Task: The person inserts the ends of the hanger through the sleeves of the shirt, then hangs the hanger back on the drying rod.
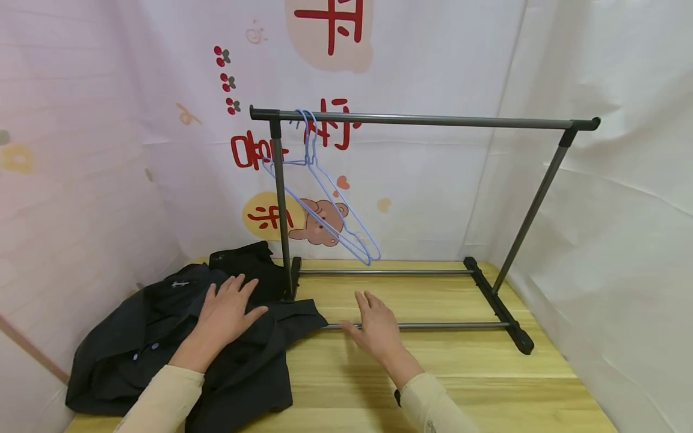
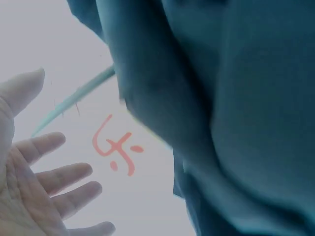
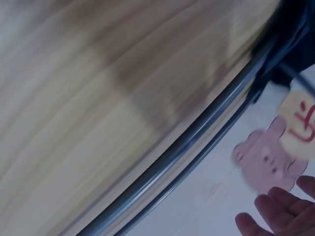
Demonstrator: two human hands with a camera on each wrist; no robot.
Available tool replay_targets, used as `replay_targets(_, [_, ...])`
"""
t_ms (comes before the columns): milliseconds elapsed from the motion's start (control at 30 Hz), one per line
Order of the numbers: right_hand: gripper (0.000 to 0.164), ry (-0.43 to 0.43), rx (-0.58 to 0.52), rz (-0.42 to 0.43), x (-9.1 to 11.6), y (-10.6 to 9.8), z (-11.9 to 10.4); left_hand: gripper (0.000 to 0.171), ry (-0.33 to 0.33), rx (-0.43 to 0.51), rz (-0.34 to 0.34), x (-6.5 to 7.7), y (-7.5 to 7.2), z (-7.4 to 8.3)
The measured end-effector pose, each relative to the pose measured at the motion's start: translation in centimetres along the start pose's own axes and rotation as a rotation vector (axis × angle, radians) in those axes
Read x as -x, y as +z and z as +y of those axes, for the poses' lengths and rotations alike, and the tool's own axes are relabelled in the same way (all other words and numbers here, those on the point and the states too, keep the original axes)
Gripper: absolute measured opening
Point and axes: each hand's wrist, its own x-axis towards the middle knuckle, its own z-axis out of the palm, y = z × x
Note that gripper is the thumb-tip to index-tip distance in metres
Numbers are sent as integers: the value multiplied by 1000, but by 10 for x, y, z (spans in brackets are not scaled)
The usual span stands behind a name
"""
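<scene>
My left hand (image 1: 227, 310) is held over a heap of dark clothes, its fingers spread. In the left wrist view the same hand (image 2: 44, 182) holds nothing, and dark cloth (image 2: 172, 108) fills the right side. The nearest garment (image 1: 121, 325) is a dark shirt or jacket with small buttons. A black garment (image 1: 246, 264) lies behind it. My right hand (image 1: 377, 328) hovers near the front lower bar (image 1: 455, 326) of a clothes rack, holding nothing. Its fingers (image 3: 273, 209) show at the lower right of the right wrist view.
On the left end of the rack's top rail (image 1: 433, 120) hang blue wire hangers (image 1: 338, 204). The rack's right foot (image 1: 500, 307) stands on the wooden table (image 1: 346, 385). A printed white cloth (image 1: 422, 192) hangs behind, with white sheets at both sides.
</scene>
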Motion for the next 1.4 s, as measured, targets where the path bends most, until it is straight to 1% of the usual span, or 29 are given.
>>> replay_targets(67, [80, -11, -80, -23, -7, 7, -17, 69, -11, 12, 4, 3, -10, -12])
replay_targets(167, [79, -19, -172, -89, -18, 15, -43, 69, -26, 22, 18, 6, -25, -34])
replay_targets(267, [77, -44, -228, -143, -30, 24, -69, 71, -29, 20, 45, 12, -40, -64])
replay_targets(367, [74, -61, -254, -179, -40, 35, -93, 70, -25, 20, 79, 21, -51, -99])
replay_targets(433, [73, -63, -270, -207, -45, 42, -106, 68, -28, 20, 86, 30, -54, -122])
replay_targets(500, [72, -64, -273, -230, -47, 47, -116, 65, -39, 32, 82, 39, -53, -143])
replay_targets(600, [70, -58, -283, -257, -47, 52, -126, 62, -59, 56, 66, 52, -49, -171])
replay_targets(667, [69, -58, -285, -258, -47, 54, -129, 60, -67, 110, 58, 56, -44, -184])
replay_targets(733, [67, -52, -294, -268, -48, 56, -130, 59, -65, 189, 42, 59, -40, -194])
replay_targets(800, [65, -45, -306, -282, -50, 59, -131, 58, -73, 270, 2, 61, -38, -200])
replay_targets(900, [63, -12, -342, -321, -52, 63, -134, 57, -120, 348, -93, 62, -37, -205])
replay_targets(933, [64, -1, -357, -335, -52, 64, -135, 57, -140, 357, -124, 62, -38, -206])
replay_targets(1000, [64, 18, -385, -364, -52, 66, -139, 58, -179, 357, -163, 63, -38, -210])
replay_targets(1100, [66, 52, -417, -399, -51, 68, -145, 57, -213, 348, -172, 65, -37, -216])
replay_targets(1200, [65, 73, -419, -412, -49, 71, -150, 55, -222, 334, -193, 67, -34, -221])
replay_targets(1300, [60, 81, -403, -419, -48, 71, -152, 57, -207, 346, -216, 67, -31, -224])
replay_targets(1333, [58, 79, -394, -421, -48, 70, -152, 58, -207, 352, -216, 67, -30, -224])
replay_targets(1400, [50, 75, -389, -417, -47, 68, -151, 58, -210, 365, -187, 66, -30, -224])
